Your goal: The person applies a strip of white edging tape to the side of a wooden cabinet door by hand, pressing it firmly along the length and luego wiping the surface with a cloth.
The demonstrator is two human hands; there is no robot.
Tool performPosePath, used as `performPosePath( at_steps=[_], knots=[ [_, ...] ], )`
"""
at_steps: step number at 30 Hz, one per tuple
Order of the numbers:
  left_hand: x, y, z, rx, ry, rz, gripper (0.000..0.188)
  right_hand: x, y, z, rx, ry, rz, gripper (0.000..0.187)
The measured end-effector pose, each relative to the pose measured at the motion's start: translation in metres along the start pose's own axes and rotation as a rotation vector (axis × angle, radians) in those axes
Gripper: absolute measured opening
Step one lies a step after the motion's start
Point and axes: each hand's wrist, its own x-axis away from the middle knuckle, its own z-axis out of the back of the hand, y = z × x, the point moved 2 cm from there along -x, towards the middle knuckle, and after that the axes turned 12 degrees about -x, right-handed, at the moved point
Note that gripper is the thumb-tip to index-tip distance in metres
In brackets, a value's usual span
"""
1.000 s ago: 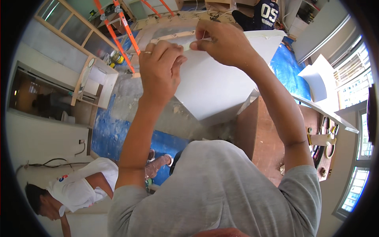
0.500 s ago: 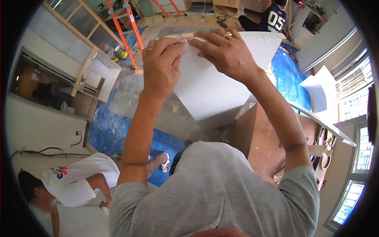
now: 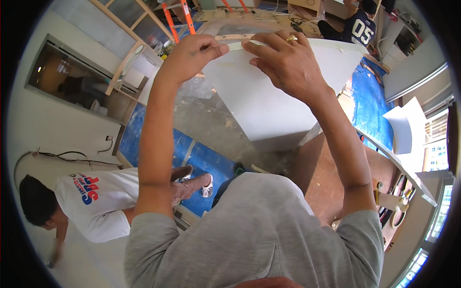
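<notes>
A large white panel stands in front of me, its upper edge level with my hands. A narrow pale strip runs along that edge between them. My left hand is closed, thumb and forefinger pinching the strip near the panel's left corner. My right hand, with a gold ring, touches the strip with a fingertip. Its fingers stretch over the edge, spread apart, and the thumb hangs separately in front of the panel's face.
At left a person in a white shirt bends toward the wall. Another person in a dark shirt sits at the far right. Orange ladder legs stand beyond my left hand. A brown wooden box is by my right side, with blue floor sheeting past the panel.
My left hand has moved left and away from my right, exposing the strip between them. My view has shifted, and the white-shirted person has bent lower.
</notes>
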Motion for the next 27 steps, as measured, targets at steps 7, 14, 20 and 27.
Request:
performPosePath(
  at_steps=[7, 14, 20, 27],
  knots=[
    [-0.020, 0.000, 0.029, -0.121, -0.332, -0.037, 0.037, 0.011, 0.040, 0.045, 0.057, -0.069, -0.138, 0.046],
    [-0.057, 0.054, 0.013, 0.040, -0.369, -0.355, 0.066, 0.019, 0.049, 0.049, 0.086, -0.018, -0.138, 0.047],
    [-0.062, 0.111, -0.045, -0.394, -0.159, -0.532, 0.110, 0.022, 0.052, 0.052, 0.085, -0.083, -0.199, 0.052],
    [-0.050, 0.112, -0.039, -0.062, -0.368, -0.473, 0.123, 0.077, 0.093, 0.112, -0.337, 0.475, -0.552, 0.087]
  ],
)
